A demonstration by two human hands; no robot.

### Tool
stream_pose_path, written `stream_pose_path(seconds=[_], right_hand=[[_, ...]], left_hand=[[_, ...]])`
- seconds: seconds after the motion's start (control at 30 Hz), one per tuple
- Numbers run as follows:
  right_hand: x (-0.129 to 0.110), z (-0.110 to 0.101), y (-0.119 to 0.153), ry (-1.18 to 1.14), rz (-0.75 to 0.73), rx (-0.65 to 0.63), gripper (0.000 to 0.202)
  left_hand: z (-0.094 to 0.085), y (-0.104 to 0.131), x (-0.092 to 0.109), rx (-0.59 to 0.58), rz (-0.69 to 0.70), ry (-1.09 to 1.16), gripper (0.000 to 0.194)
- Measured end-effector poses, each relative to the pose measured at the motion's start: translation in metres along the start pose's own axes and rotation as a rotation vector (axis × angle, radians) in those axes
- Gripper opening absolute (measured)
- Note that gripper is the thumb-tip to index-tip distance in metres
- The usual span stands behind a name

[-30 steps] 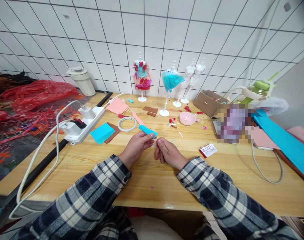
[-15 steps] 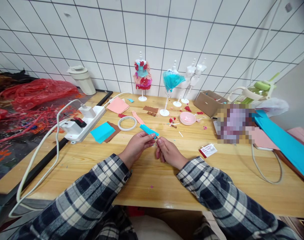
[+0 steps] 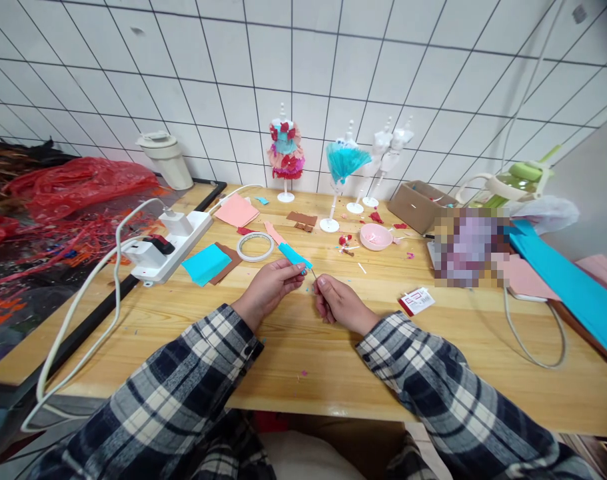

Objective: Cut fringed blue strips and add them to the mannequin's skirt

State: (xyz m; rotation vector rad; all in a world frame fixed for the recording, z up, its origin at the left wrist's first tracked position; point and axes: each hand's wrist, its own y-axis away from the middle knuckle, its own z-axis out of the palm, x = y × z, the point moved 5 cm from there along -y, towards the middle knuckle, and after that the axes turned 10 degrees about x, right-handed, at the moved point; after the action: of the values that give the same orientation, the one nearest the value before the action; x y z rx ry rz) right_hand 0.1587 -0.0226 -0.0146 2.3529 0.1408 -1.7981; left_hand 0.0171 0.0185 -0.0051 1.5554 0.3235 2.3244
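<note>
Nearest, plaid sleeves (image 3: pixel 153 373) reached over the wooden table (image 3: pixel 323 393). Left hand (image 3: pixel 266 293): thumb and fingers pinched closed on the near end of a blue paper strip (image 3: pixel 293 254), held over the table. Right hand (image 3: pixel 342 301), just beside, was curled closed on a thin tool (image 3: pixel 314 274), tip by that end; contact unclear, tool too small to identify. Beyond lay a tape roll (image 3: pixel 255 247); right, a pink bowl (image 3: pixel 376 237). Farthest, a dressed mannequin (image 3: pixel 286 157) stood before the tiled wall (image 3: pixel 223 107).
</note>
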Motion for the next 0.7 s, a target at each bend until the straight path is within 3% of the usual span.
stream_pose_path(seconds=[0.7], right_hand=[[-0.0074,0.0017,0.0014,-0.062,0.034,-0.106,0.045]], left_hand=[[0.0016,0.0030,0.0016,-0.076,-0.046,-0.134,0.022]])
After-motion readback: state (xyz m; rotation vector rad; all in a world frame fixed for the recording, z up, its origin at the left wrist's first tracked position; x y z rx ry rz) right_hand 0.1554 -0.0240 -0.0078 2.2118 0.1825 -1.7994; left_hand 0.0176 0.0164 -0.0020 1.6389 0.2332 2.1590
